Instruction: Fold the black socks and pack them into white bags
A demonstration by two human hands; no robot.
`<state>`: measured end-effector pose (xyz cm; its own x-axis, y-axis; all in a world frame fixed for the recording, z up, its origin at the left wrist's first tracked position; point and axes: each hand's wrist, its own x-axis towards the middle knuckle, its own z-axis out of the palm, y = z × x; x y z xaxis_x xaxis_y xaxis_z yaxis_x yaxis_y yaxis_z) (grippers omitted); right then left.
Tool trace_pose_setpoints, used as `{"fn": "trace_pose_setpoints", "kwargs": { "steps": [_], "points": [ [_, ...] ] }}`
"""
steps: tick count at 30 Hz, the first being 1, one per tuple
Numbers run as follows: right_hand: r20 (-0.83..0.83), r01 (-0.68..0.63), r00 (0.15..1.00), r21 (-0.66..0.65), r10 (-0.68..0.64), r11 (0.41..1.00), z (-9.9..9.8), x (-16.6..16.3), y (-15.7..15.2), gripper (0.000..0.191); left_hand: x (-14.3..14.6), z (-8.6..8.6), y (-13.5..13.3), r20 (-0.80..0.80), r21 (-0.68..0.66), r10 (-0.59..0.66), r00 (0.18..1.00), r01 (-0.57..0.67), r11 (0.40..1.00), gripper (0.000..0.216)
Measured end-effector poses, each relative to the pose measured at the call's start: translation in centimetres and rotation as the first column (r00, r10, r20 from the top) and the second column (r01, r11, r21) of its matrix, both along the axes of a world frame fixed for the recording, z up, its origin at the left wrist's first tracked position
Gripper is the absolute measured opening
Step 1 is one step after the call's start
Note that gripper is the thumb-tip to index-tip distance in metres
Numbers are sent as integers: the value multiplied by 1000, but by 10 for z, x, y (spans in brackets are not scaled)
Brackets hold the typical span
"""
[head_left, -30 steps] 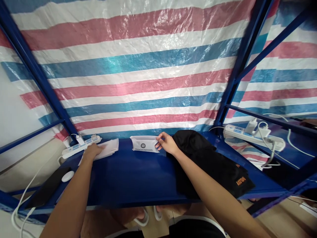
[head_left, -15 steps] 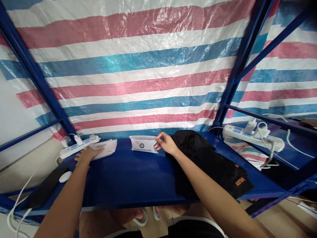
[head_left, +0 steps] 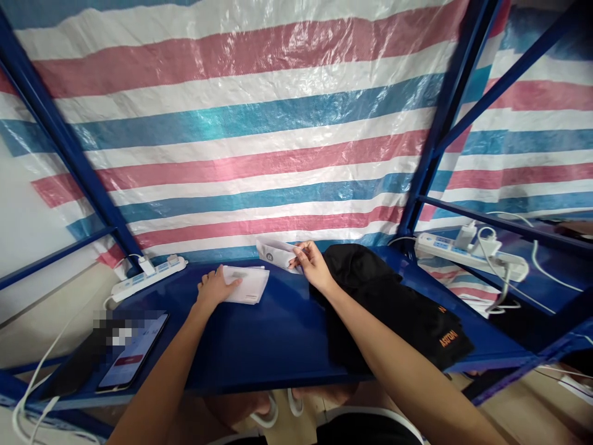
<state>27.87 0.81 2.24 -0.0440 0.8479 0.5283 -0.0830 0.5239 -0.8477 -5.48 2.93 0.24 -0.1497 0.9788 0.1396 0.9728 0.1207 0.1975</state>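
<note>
My right hand [head_left: 313, 264] pinches the right end of a small white pouch [head_left: 277, 253] with a dark round logo. The pouch is tilted up off the blue tabletop, its left end higher. My left hand [head_left: 215, 286] grips the left side of a thin stack of white papers [head_left: 248, 285], thumb over the top; its other fingers are partly hidden. This stack lies flat on the blue tabletop [head_left: 259, 346], just left of and in front of the pouch. Beside my right forearm lies a folded black garment [head_left: 393, 303] with orange lettering.
A phone [head_left: 134, 355] with a lit screen lies at the left front, beside a dark flat object [head_left: 76, 364]. White power strips stand at the left [head_left: 151, 276] and right [head_left: 472, 253], with plugs and cables. Blue metal posts and a striped plastic sheet [head_left: 269, 154] stand behind.
My left hand has slid the white papers right, towards the pouch. The pouch has turned and its left end has risen. The phone, earlier hidden by my left arm, now shows.
</note>
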Motion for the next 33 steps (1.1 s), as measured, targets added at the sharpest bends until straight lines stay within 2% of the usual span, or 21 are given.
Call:
{"fn": "trace_pose_setpoints", "kwargs": {
  "steps": [2,3,5,7,8,9,12,16,20,22,26,28,30,33],
  "points": [
    [31,-8,999,47,7,999,2,-4,-6,44,16,12,-7,-3,192,-96,995,94,977,95],
    [58,-25,998,64,21,998,3,-6,-10,43,24,22,-10,-35,316,-191,981,192,929,89],
    [106,-75,992,85,66,994,4,-11,-17,42,39,43,-16,-159,493,-429,889,448,746,73],
    [142,-122,984,99,107,988,4,-15,-24,39,49,64,-21,-265,501,-609,748,646,575,58],
    [158,-139,980,105,122,985,4,-17,-27,37,51,71,-22,-290,469,-663,690,706,531,51],
    [170,-152,977,111,132,982,5,-18,-29,34,52,77,-23,-301,426,-695,653,744,514,45],
    [194,-197,966,131,169,972,6,-21,-33,30,39,83,-25,-321,309,-709,627,777,548,35],
    [158,-249,961,125,229,960,7,-26,-33,30,-6,87,-27,-327,268,-619,714,698,664,38],
    [144,-202,971,79,190,976,5,-26,-28,34,-79,101,-28,-237,291,-411,880,468,834,41],
    [152,-181,974,59,171,982,3,-23,-25,36,-123,103,-30,-204,311,-270,941,324,893,41],
    [222,-186,959,13,179,982,0,-20,-22,35,-204,91,-47,-249,312,-38,968,117,943,45],
    [308,-191,934,8,179,982,-3,-21,-21,33,-234,81,-59,-275,238,-36,961,104,966,50],
    [434,-177,890,47,140,983,-7,-23,-21,29,-255,72,-69,-270,195,-16,963,71,978,53],
    [619,-180,784,151,48,972,-15,-24,-19,24,-271,64,-78,-276,201,26,961,32,979,52]
  ]
}}
